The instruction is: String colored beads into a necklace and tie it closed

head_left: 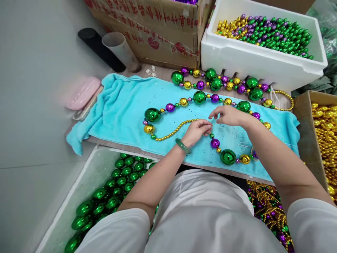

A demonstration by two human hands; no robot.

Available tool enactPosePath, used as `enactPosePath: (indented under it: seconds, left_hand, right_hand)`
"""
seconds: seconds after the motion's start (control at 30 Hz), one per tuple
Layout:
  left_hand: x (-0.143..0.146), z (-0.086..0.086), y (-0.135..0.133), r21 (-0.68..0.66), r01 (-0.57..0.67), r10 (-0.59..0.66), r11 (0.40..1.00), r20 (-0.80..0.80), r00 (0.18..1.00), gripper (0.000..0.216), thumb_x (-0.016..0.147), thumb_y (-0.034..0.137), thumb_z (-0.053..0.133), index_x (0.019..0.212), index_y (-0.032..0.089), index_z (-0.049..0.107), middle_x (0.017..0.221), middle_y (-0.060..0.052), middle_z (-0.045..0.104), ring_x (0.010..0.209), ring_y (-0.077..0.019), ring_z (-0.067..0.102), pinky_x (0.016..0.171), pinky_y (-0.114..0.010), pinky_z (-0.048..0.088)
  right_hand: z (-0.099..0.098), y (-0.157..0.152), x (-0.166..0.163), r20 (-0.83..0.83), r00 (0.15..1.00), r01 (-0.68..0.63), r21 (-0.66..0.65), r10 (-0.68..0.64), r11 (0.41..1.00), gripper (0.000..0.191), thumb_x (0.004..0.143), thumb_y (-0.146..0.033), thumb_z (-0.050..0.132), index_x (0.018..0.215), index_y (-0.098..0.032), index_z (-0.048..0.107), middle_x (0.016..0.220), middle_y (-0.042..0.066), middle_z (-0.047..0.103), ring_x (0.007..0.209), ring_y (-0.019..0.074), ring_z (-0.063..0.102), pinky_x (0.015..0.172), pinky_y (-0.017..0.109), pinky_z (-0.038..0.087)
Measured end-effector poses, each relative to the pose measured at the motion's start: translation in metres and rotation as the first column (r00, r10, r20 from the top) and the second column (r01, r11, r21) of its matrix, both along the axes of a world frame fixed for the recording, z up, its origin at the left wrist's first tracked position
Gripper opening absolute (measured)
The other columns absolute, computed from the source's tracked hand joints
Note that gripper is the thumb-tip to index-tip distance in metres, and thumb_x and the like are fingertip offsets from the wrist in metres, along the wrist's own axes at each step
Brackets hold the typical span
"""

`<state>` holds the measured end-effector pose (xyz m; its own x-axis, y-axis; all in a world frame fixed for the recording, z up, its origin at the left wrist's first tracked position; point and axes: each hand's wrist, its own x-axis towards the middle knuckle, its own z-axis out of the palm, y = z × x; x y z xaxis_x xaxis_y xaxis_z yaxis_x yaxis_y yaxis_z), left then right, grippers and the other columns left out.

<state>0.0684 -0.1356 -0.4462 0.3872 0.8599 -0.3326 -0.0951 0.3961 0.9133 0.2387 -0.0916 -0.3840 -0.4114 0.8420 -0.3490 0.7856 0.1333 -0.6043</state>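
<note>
A loop of green, purple and gold beads lies on the turquoise towel, with a large green bead along its far side. Its small gold bead strand runs up to my left hand, which wears a green bangle. The fingers of that hand pinch the bead necklace where the gold strand and the other beaded end come together. Just to the right, my right hand has its fingers bent and drawn close; anything thin between them is too small to make out. Loose clear thread lies under my right forearm.
Another beaded necklace rests behind the towel. A white foam box of beads and a cardboard box stand at the back. Gold beads fill a carton at right. Large green beads sit in a lower-left tray.
</note>
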Motion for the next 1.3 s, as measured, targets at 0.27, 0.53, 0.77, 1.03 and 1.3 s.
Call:
enactPosePath:
  seconds: [0.27, 0.53, 0.77, 1.03, 1.3]
  left_hand:
    - [-0.003, -0.001, 0.001, -0.010, 0.002, -0.002, 1.000, -0.001, 1.000, 0.011, 0.072, 0.020, 0.066, 0.080, 0.012, 0.063, 0.068, -0.002, 0.063, 0.062, -0.0095, 0.059, 0.053, -0.019, 0.044]
    - [-0.002, -0.004, 0.001, -0.014, -0.004, 0.004, 1.000, 0.006, 1.000, 0.011, 0.072, 0.020, 0.065, 0.080, 0.013, 0.062, 0.071, -0.002, 0.065, 0.060, -0.0087, 0.058, 0.053, -0.019, 0.044]
    - [-0.002, -0.005, 0.001, -0.033, -0.017, 0.017, 0.999, -0.016, 1.000, 0.014, 0.070, 0.021, 0.066, 0.081, 0.014, 0.061, 0.069, -0.001, 0.064, 0.059, -0.0090, 0.059, 0.052, -0.019, 0.045]
    - [0.001, -0.004, 0.002, 0.010, -0.016, 0.017, 1.000, -0.087, 0.996, 0.015, 0.066, 0.019, 0.067, 0.080, 0.013, 0.063, 0.063, 0.000, 0.061, 0.056, -0.0091, 0.055, 0.051, -0.020, 0.043]
    - [-0.005, -0.007, 0.001, 0.437, 0.121, 0.052, 0.891, -0.365, 0.929, 0.022, 0.074, 0.023, 0.064, 0.096, 0.020, 0.070, 0.082, -0.003, 0.069, 0.075, -0.0152, 0.059, 0.070, -0.027, 0.045]
  right_hand:
    - [-0.026, -0.016, 0.003, -0.065, 0.995, 0.076, -0.046, -0.079, 0.996, 0.009, 0.072, -0.017, 0.061, 0.075, -0.013, 0.068, 0.070, 0.001, 0.064, 0.066, 0.0119, 0.051, 0.061, 0.023, 0.036]
    - [-0.035, -0.019, 0.005, -0.208, 0.963, 0.166, -0.047, -0.172, 0.985, 0.037, 0.066, -0.008, 0.056, 0.100, -0.012, 0.070, 0.075, -0.001, 0.060, 0.062, 0.0094, 0.046, 0.063, 0.023, 0.036]
    - [-0.032, -0.023, 0.001, -0.122, 0.982, 0.138, -0.063, -0.145, 0.988, 0.011, 0.071, -0.018, 0.061, 0.076, -0.012, 0.069, 0.068, 0.000, 0.062, 0.063, 0.0104, 0.049, 0.060, 0.022, 0.034]
    - [-0.025, -0.052, -0.005, -0.032, 0.999, 0.025, 0.104, -0.022, 0.994, 0.016, 0.076, -0.015, 0.055, 0.078, -0.016, 0.071, 0.084, 0.005, 0.069, 0.074, 0.0141, 0.057, 0.066, 0.023, 0.038]
    - [-0.045, -0.034, 0.007, -0.300, 0.892, 0.304, -0.156, -0.338, 0.940, 0.015, 0.071, -0.017, 0.059, 0.081, -0.013, 0.069, 0.074, 0.002, 0.066, 0.069, 0.0122, 0.055, 0.064, 0.023, 0.041]
